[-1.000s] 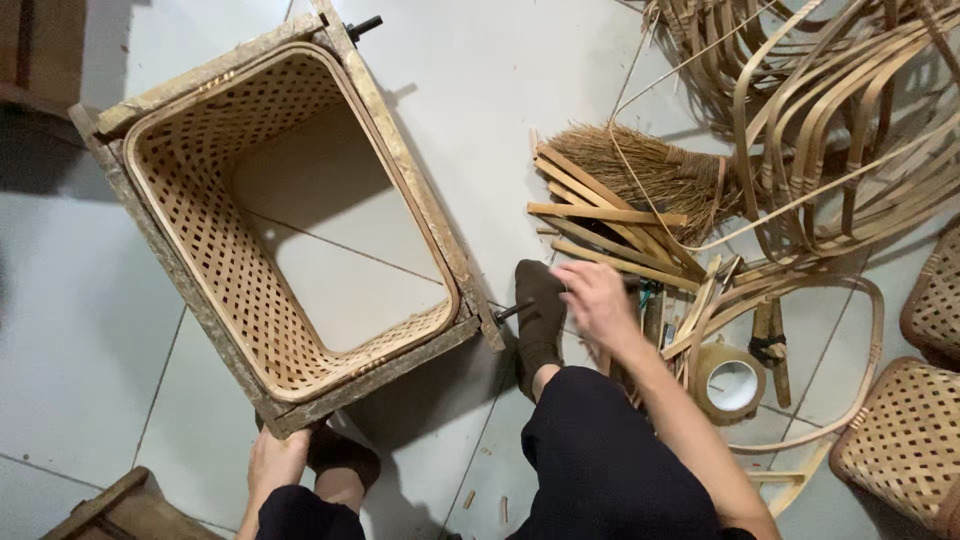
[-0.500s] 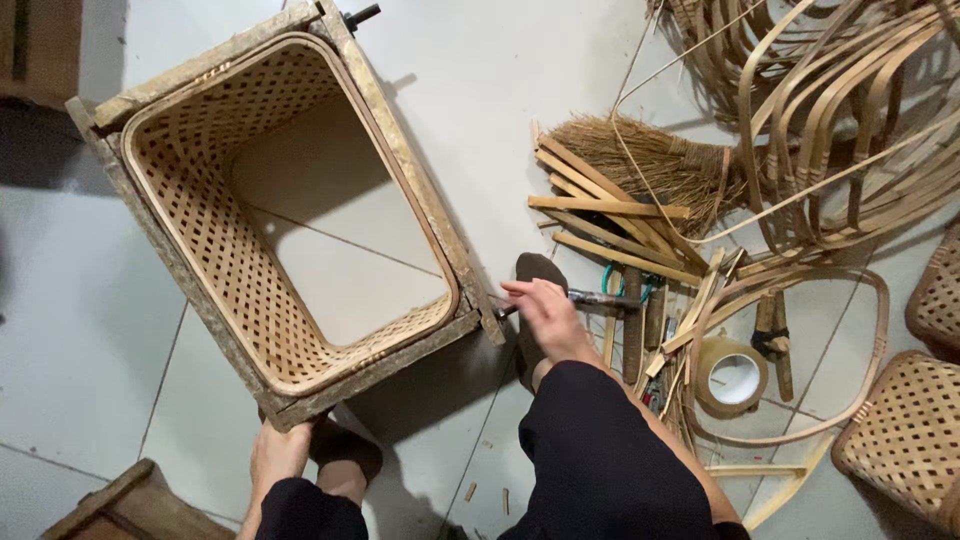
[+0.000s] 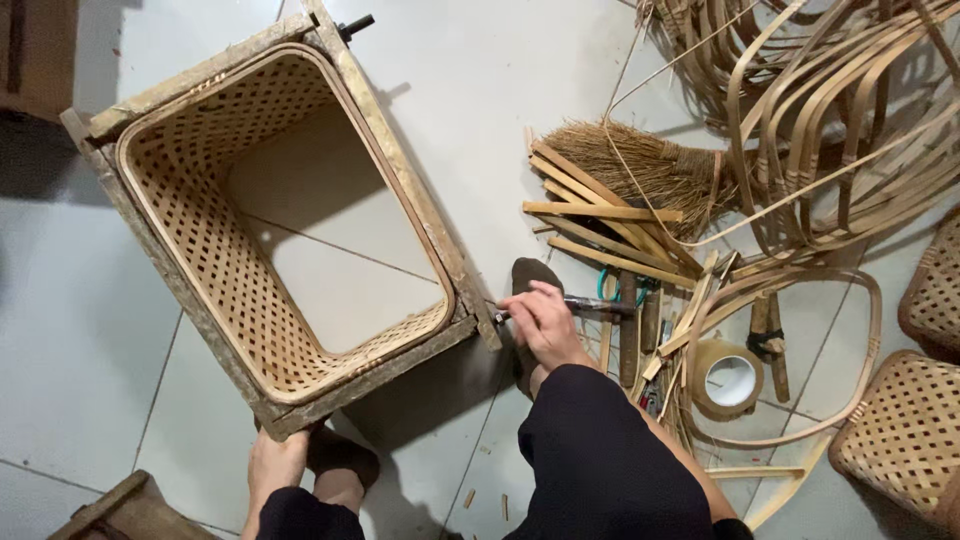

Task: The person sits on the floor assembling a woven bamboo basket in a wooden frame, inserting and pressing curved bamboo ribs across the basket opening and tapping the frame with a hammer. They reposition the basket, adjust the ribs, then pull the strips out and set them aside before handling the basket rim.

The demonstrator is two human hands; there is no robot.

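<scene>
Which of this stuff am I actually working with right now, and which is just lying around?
In use:
right hand
slim tool it grips, tip at the frame corner
woven basket in its wooden frame

Lying about:
straw brush
bamboo slats
tape roll
bent cane hoops
small woven basket

Slim dark tool (image 3: 585, 305) beside bottomless woven basket (image 3: 200, 240)

Right hand (image 3: 545, 322) moved from tool pile to basket frame (image 3: 470, 300) corner.
</scene>
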